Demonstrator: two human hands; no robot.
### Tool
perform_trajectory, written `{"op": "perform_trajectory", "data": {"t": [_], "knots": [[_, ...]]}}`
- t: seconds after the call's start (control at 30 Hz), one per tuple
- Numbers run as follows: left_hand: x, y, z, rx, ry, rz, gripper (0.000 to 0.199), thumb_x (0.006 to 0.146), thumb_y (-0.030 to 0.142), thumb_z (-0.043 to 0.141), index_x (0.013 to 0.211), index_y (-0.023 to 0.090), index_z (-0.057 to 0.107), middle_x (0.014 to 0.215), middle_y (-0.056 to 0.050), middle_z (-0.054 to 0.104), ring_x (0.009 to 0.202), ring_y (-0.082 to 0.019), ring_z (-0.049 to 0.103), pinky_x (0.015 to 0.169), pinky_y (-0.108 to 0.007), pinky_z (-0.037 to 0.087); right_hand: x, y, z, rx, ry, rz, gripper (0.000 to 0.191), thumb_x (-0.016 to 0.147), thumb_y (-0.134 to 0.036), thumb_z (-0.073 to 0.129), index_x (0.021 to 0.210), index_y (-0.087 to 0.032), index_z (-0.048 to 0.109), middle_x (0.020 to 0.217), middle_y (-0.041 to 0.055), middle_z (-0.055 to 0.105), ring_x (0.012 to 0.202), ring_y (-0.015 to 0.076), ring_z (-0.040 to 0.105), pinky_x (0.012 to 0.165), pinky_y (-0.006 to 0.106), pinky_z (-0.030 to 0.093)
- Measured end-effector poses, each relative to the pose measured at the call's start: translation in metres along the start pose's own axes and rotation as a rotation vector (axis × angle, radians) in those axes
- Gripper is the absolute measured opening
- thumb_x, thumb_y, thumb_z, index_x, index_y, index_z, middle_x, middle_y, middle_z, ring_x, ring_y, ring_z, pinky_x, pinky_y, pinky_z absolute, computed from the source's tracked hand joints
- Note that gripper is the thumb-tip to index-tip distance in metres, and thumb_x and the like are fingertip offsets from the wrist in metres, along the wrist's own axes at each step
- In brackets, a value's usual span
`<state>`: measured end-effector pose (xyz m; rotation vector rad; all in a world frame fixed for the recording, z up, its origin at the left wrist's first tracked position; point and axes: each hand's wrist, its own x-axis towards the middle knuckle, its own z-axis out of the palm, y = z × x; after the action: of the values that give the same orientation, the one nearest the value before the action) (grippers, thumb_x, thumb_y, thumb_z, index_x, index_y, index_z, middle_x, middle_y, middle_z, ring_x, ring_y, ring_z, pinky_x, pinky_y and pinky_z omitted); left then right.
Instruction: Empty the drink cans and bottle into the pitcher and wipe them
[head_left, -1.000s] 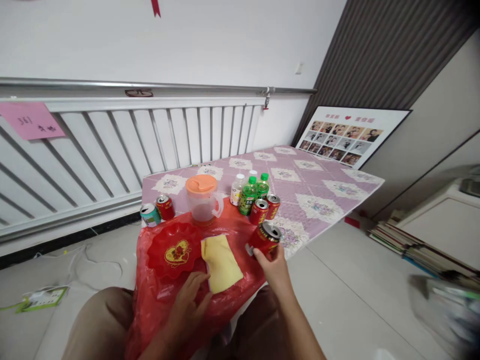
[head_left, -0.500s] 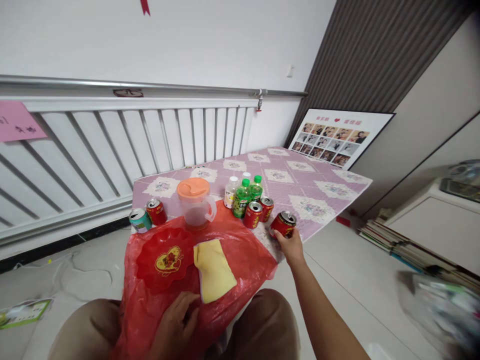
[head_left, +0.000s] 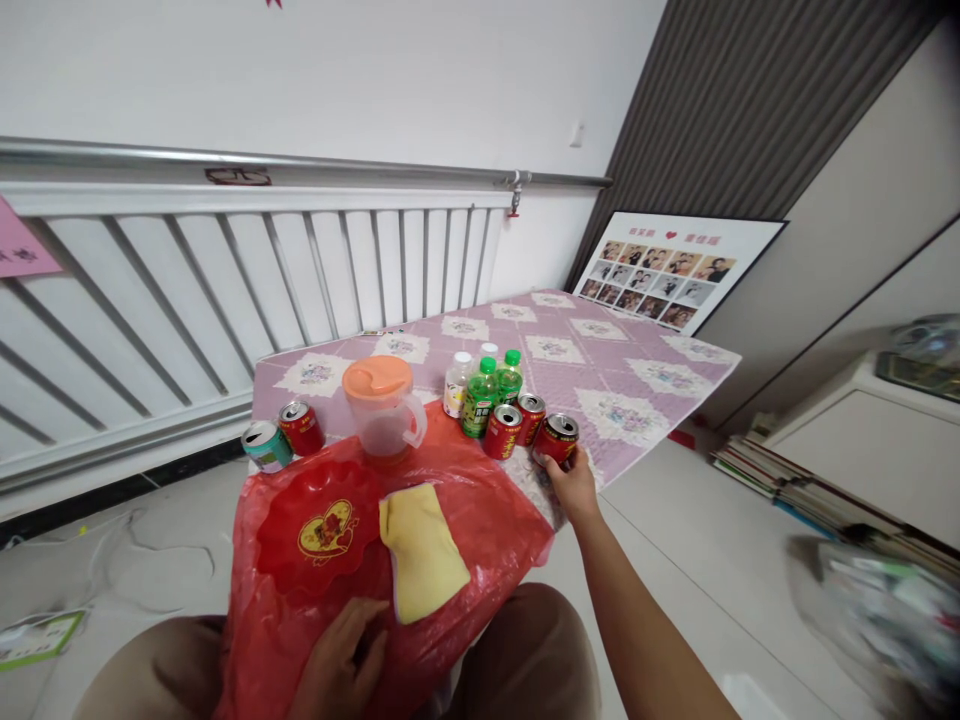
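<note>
Our right hand (head_left: 574, 482) is at the right of centre in the frame, its grip closed around the lower part of a red can (head_left: 556, 440), thumb toward us; the can stands upright, silver top facing up, near the close edge of the counter (head_left: 660, 352). Our fingers cover its base, so we cannot tell whether it bears fully on the surface. Just to its left we see two more upright red cans, the nearer one (head_left: 502, 434) and the farther one (head_left: 532, 418), beside a cluster of bottles: two with green caps (head_left: 480, 402) and two with white caps (head_left: 457, 386). Our left hand (head_left: 346, 650), at the bottom of the frame left of centre, lies over red plastic sheeting (head_left: 499, 505) with its fingers loosely bent, its grip moderately wide and holding nothing that we can see, near the lower left edge of a folded yellow cloth (head_left: 425, 560). Left of that cloth sits a scalloped red dish (head_left: 283, 525) bearing a yellow heart. Above them, around the middle of the frame, we have a clear pitcher (head_left: 381, 425) with an orange lid (head_left: 377, 376). At the counter's left end, a teal can (head_left: 268, 450) and another red can (head_left: 302, 430) stand side by side.
</note>
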<state>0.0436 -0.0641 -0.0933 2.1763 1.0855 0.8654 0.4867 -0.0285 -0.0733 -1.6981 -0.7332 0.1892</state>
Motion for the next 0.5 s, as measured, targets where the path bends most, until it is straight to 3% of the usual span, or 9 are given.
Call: {"op": "perform_trajectory", "data": {"t": [0.3,0.5], "knots": [[0.0014,0.0019,-0.0024,0.031,0.06,0.072,0.021,0.09,0.032,0.053,0.101,0.025,0.07,0.094,-0.004,0.078,0.084,-0.02,0.076,0.078,-0.028,0.063,-0.0033,-0.0032,0.0027,0.009,-0.012,-0.002,0.066,0.068,-0.042,0.069,0.126,-0.017,0.051,0.116,0.0129,0.066,0.103,0.0284,0.062,0.095,0.047,0.047],[0.003,0.0043,-0.0023,0.03,0.049,0.07,0.022,0.091,0.031,0.051,0.1,0.024,0.069,0.092,-0.005,0.078,0.084,-0.02,0.075,0.078,-0.028,0.062,-0.0057,-0.0035,0.0035,0.099,-0.01,-0.01,0.086,0.065,-0.042,0.075,0.14,-0.02,0.039,0.129,0.0137,0.061,0.11,0.0273,0.062,0.096,0.045,0.049]]}}
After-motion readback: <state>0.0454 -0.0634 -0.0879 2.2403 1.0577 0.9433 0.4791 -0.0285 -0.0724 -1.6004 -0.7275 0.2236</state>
